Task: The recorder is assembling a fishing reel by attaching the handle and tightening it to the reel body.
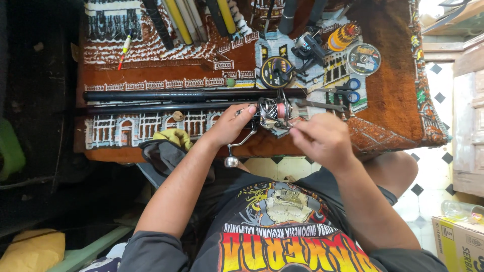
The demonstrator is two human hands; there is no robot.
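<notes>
A fishing reel [275, 113] with a pink spool sits against a long black rod [166, 100] that lies across a brown patterned rug [388, 95]. My left hand [229, 126] grips the reel's body from the left, thumb up by the rod; the reel's silver crank handle [237, 151] hangs below it. My right hand [322, 138] is at the reel's right side with fingertips pinched together by the spool, seemingly on thin line, though the line is too fine to see.
On the rug behind lie blue-handled scissors [349, 90], two line spools [363, 59] [275, 71], an orange spool [343, 36], another black reel [308, 46], several rods [181, 20] and a float [125, 48]. A cardboard box [459, 244] stands at bottom right on tiled floor.
</notes>
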